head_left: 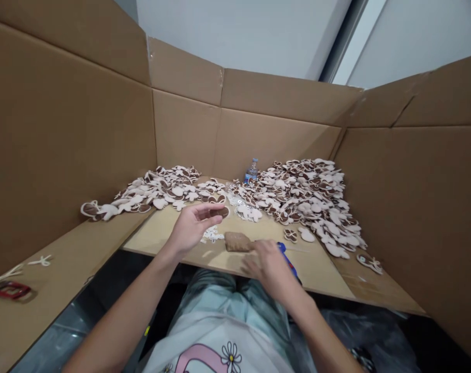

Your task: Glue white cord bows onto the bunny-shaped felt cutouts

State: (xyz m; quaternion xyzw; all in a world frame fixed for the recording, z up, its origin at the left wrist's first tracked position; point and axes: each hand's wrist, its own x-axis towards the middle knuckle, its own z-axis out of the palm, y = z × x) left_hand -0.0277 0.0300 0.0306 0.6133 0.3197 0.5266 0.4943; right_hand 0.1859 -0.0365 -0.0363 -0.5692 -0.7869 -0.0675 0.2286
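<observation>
My left hand (194,225) is raised over the board, fingers and thumb pinching a brown fabric piece with a pale rim (221,212). Part of that piece is hidden behind the fingers. Smeared by motion, my right hand (265,263) is low over the board's front, between a brown padded block (236,242) and a blue tool, apparently a glue gun (288,259). Whether its fingers grip anything cannot be made out. Small white pieces (212,234) lie beside my left hand. Right of the blue tool are a brown-and-cream bow-like piece (290,235) and a pale fabric piece (307,234).
Piles of brown-and-cream fabric pieces rise at left (169,189) and right (309,191). A water bottle (251,171) stands at the back beside clear plastic bags (235,201). Cardboard walls (274,140) enclose the work board (324,272). A red-handled tool (10,290) lies far left.
</observation>
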